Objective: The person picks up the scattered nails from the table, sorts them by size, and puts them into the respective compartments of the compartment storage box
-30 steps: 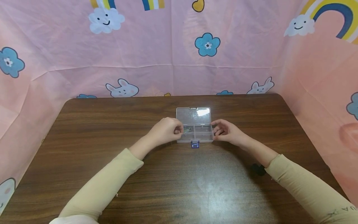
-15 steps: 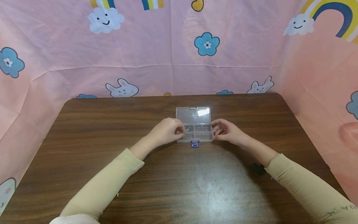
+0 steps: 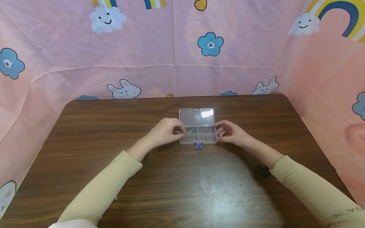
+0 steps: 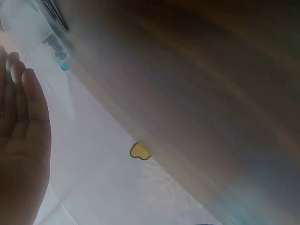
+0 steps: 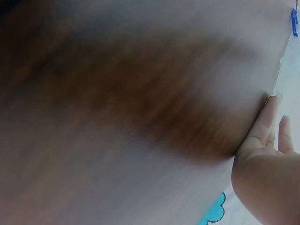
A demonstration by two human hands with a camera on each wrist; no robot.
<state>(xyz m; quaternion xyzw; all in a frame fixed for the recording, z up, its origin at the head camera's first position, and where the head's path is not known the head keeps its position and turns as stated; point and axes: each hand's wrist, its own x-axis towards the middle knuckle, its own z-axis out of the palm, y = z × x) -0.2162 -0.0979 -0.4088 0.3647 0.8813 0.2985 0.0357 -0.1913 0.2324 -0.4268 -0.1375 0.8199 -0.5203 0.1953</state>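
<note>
A clear plastic compartment box lies on the table with its lid flipped back and a blue latch at the front. Several thin, dark metal pins or nails lie in its back left compartment, and they show at the top left of the left wrist view too. My left hand is at the box's left end, thumb and fingers a little apart, nothing visible between them. At the opposite end, my right hand grips the box's side, forefinger by the back corner and thumb by the front one.
A brown wood-grain table spreads around the box. Pink patterned cloth hangs behind it and at both sides. A small black object shows beneath the right forearm.
My left hand has drawn slightly back to the left, its thumb and fingers parting and more of the metal pieces showing. The right hand and the box have stayed in place.
</note>
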